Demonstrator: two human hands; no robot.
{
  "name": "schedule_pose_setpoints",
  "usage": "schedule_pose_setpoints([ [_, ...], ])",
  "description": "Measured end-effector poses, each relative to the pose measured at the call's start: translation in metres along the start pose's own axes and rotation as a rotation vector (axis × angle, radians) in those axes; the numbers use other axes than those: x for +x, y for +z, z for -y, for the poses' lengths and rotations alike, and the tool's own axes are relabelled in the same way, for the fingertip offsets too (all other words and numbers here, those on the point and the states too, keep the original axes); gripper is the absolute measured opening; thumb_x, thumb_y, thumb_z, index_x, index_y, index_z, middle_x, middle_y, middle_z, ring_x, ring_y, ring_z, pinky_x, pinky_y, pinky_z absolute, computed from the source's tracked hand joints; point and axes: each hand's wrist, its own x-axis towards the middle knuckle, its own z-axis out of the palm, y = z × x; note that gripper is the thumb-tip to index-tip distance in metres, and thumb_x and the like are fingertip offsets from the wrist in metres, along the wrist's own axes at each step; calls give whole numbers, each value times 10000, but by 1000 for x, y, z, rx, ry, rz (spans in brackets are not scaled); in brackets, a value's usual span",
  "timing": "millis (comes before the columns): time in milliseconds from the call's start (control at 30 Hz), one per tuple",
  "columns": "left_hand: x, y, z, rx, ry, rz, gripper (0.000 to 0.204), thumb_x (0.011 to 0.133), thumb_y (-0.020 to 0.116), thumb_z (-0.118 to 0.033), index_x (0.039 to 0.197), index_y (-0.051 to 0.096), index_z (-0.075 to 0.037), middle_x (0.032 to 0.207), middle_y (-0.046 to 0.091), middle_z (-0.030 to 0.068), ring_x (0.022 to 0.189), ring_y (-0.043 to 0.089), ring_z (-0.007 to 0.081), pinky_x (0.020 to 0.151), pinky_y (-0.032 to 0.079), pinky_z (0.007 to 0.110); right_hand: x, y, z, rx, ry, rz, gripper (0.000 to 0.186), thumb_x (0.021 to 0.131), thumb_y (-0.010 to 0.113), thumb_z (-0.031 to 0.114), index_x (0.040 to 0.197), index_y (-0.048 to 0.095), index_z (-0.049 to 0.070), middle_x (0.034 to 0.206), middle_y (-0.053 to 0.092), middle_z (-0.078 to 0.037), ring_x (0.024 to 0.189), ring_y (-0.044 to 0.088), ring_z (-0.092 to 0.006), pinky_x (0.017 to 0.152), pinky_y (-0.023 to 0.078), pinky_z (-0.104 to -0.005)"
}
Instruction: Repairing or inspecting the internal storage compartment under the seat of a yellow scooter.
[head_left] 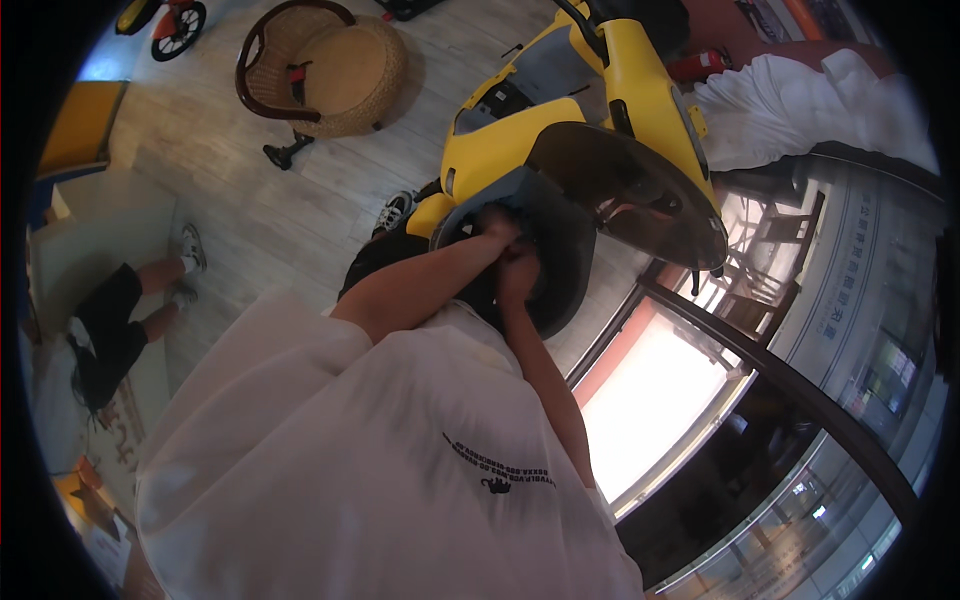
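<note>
Both of my hands reach into a dark grey tub-like recess (pixel 572 245) at the rear of a yellow scooter (pixel 515 145). My left hand (pixel 496 226) comes in from the left with its fingers curled down into the shadow. Close against it, my right hand (pixel 517 272) is closed, its fingers bent toward the left one. Whatever lies between the fingers is too dark and blurred to make out. A dark oval panel (pixel 640 185), raised like a lid, stands just right of the recess.
A wicker chair (pixel 350 70) stands beyond the scooter to the left. Another person's legs (pixel 150 300) show at far left. White cloth (pixel 800 110) lies at the upper right, near a red fire extinguisher (pixel 700 64). A dark-framed glass front (pixel 760 355) runs along my right.
</note>
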Motion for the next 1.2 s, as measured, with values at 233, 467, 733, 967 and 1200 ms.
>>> schedule_pose_setpoints([
  [233,-2,-2,1,-108,-74,44,428,727,518,-415,878,608,-25,911,585,188,868,573,293,763,445,370,-9,6,-5,271,-86,-76,233,718,537,96,935,537,13,885,563,-163,825,559,-259,714,431,-338],
  [467,-4,-3,-7,96,-35,11,433,730,513,-414,934,592,-40,970,564,187,895,558,294,777,432,371,-7,2,-18,1153,411,553,271,874,398,148,1117,437,32,1078,498,-115,975,496,-216,852,410,-305],
  [733,-16,-6,-21,612,203,-42,320,708,546,-355,894,623,-106,965,588,121,866,578,231,725,440,344,7,6,-41,1750,853,566,195,867,429,210,964,497,56,837,539,-64,732,542,-139,619,464,-217],
  [967,12,2,2,428,206,96,393,718,520,-404,984,587,-123,992,565,143,892,560,283,764,429,417,10,14,-44,1868,897,641,149,865,436,211,900,496,79,637,475,6,481,459,-52,408,394,-124],
  [1200,17,18,7,453,172,-36,380,650,590,-394,895,622,-105,907,595,138,827,583,266,745,444,368,0,4,-11,750,435,79,184,764,539,207,826,511,36,621,534,-75,548,531,-219,487,431,-298],
])
